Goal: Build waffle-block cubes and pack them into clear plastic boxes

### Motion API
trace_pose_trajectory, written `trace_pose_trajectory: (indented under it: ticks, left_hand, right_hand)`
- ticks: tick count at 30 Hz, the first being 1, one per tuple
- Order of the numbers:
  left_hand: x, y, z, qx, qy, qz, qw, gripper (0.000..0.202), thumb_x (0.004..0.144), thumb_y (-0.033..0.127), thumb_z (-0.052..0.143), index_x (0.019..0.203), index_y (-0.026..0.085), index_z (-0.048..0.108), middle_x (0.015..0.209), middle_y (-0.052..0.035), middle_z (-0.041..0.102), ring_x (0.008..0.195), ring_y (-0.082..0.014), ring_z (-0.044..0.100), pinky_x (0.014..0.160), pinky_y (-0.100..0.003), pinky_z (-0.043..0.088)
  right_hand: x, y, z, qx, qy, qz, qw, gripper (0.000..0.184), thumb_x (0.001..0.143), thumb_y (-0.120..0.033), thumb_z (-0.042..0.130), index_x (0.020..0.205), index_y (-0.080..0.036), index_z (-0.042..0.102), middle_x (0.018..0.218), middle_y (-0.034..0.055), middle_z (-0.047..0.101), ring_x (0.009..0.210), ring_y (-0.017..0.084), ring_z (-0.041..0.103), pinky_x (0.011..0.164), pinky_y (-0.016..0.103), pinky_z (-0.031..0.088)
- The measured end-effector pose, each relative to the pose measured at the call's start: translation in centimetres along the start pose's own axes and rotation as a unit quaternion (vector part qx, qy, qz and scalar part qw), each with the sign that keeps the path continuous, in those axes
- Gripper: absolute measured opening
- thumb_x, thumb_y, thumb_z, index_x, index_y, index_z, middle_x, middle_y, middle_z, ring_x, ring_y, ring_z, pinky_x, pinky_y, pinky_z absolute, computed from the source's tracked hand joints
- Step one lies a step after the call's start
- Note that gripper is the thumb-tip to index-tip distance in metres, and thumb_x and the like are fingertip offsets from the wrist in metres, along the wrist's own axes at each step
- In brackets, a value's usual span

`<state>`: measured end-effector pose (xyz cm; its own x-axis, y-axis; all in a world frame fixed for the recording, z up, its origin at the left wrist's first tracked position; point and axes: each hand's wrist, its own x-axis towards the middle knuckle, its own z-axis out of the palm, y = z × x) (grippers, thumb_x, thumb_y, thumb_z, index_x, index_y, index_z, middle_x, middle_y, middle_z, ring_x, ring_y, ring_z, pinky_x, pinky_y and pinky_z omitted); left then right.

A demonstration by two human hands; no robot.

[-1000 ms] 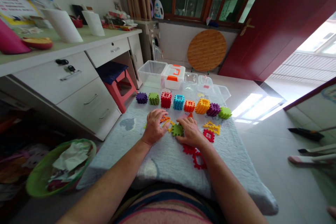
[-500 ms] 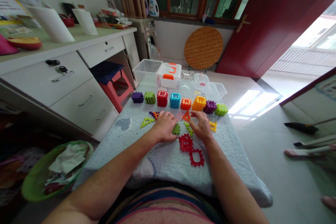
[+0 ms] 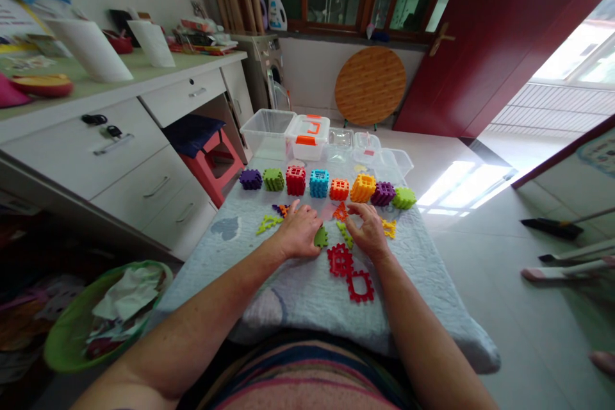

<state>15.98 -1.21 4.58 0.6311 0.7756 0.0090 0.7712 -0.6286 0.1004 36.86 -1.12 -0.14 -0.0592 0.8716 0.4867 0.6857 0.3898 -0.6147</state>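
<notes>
My left hand (image 3: 298, 230) lies on the padded table (image 3: 288, 282), fingers curled over a green toothed piece (image 3: 321, 237). My right hand (image 3: 368, 229) rests just right of it, fingers bent and pinching among small loose pieces; what it grips is hidden. Two red square frames (image 3: 349, 271) lie just in front of my hands. Between the hands sit an orange triangle (image 3: 341, 212) and a green strip (image 3: 344, 233). A yellow piece (image 3: 389, 228) is right of my right hand, a lime triangle (image 3: 268, 224) left of my left. Behind them stands a row of several assembled coloured cubes (image 3: 319, 183).
Clear plastic boxes (image 3: 269, 131) and a white case with orange latch (image 3: 307, 136) stand at the table's far end. A white desk with drawers (image 3: 120, 154) and a red stool (image 3: 211, 163) are at left. A green basin of scraps (image 3: 96, 314) sits on the floor.
Both hands slid forward from the near pieces toward the cube row, uncovering the two red frames. Over the last half second they hardly moved.
</notes>
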Motion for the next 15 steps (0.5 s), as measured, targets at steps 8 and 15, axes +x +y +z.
trace_pose_trajectory:
  ticks: [8,15]
  left_hand:
    - [0.2,-0.1,-0.4,0.008,-0.017,0.009,1.000,0.030,0.062,0.037,0.068,0.087,0.020,0.071,0.094,-0.0131,0.067,0.101,-0.0338,0.055,0.104,-0.056,0.027]
    - [-1.1,-1.6,-1.6,-0.032,0.073,0.042,0.996,0.043,0.061,0.042,0.071,0.099,0.022,0.067,0.099,-0.0079,0.065,0.106,-0.0304,0.053,0.108,-0.051,0.025]
  right_hand:
    - [0.0,0.1,0.1,0.000,-0.003,0.000,1.000,0.022,0.078,-0.022,0.056,0.098,-0.020,0.065,0.091,0.0066,0.068,0.088,0.022,0.058,0.084,0.038,0.045]
    - [-0.1,0.4,-0.1,0.009,0.009,0.000,1.000,0.022,0.078,-0.021,0.057,0.099,-0.020,0.064,0.090,0.0056,0.068,0.087,0.022,0.058,0.084,0.038,0.046]
